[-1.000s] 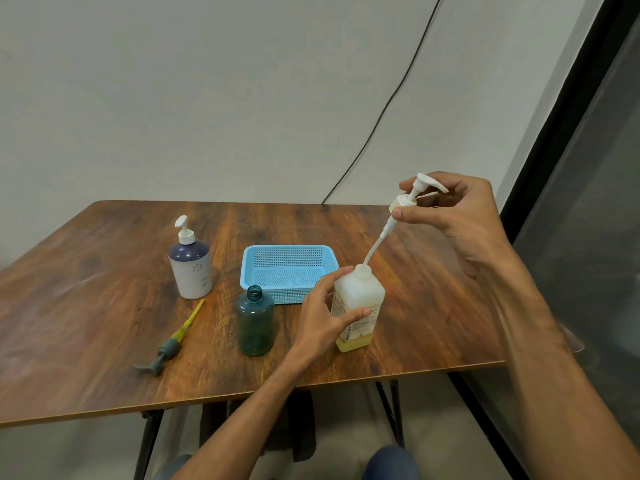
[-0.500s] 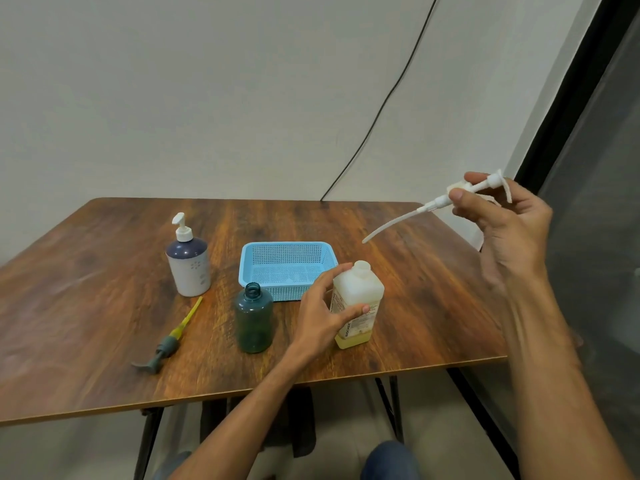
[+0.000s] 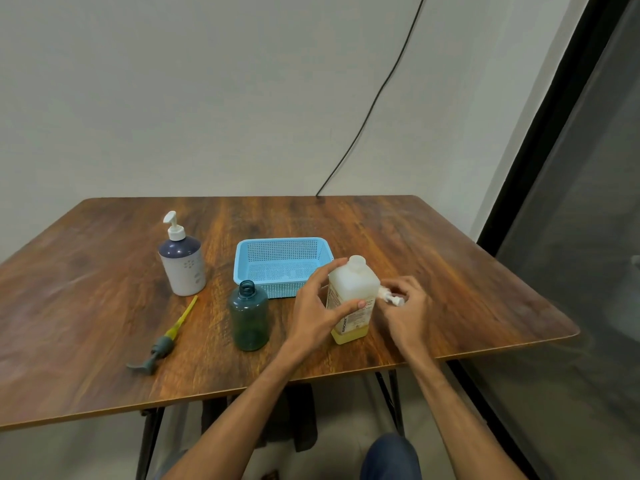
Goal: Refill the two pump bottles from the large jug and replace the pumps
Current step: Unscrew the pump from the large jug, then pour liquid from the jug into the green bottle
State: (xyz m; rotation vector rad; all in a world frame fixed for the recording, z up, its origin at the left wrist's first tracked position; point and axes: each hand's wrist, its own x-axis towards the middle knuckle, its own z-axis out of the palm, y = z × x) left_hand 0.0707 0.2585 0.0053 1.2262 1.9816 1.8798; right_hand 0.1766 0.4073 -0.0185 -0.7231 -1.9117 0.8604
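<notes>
My left hand grips the white bottle, thumb across the label, holding it upright on the table just in front of the basket. Its neck is open and a little yellow liquid sits at the bottom. My right hand is curled round the white pump, low and just right of that bottle, while the green bottle stands uncapped to the left, the grey pump lying apart from it.
</notes>
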